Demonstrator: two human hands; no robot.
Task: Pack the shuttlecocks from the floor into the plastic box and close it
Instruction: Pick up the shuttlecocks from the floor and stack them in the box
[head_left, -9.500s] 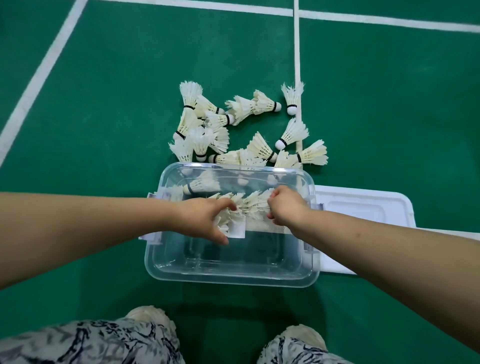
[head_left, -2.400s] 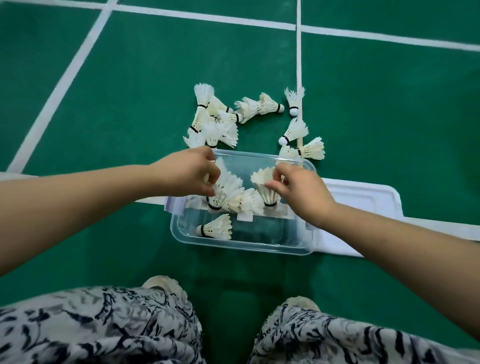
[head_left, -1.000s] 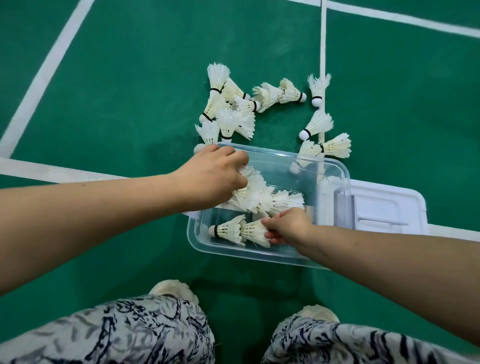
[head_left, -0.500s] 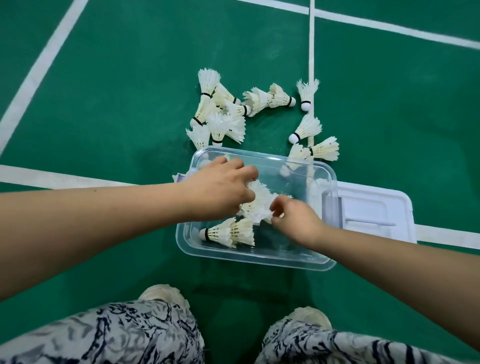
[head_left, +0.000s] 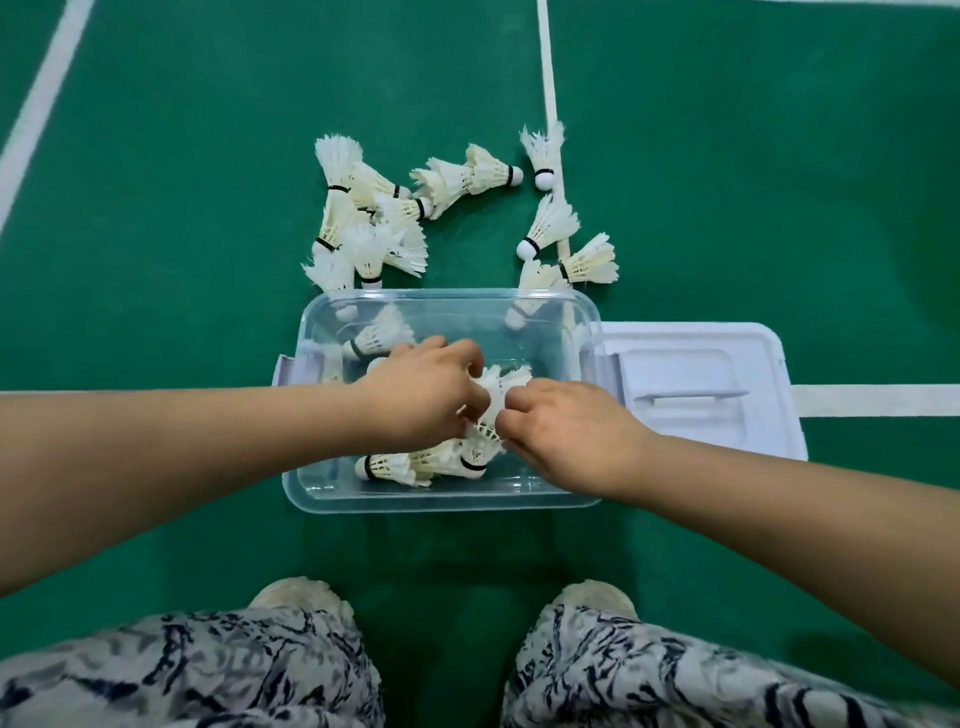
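shuttlecocks (head_left: 494, 388) in left hand (head_left: 422, 401), right hand (head_left: 572, 432)

A green court floor (head_left: 727, 156) fills the view, evenly lit. One white line (head_left: 545, 52) runs straight ahead, a second line (head_left: 47, 88) slants at far left, and a third line (head_left: 872, 401) crosses at right.

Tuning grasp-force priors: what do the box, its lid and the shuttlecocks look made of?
Box: clear, glossy hard plastic; the floor shows through its walls.
Lid: opaque white plastic, moulded recesses, slight sheen.
Shuttlecocks: white feather-like skirts with fraying tips, rounded white base with a black band; cork or foam, can't tell.
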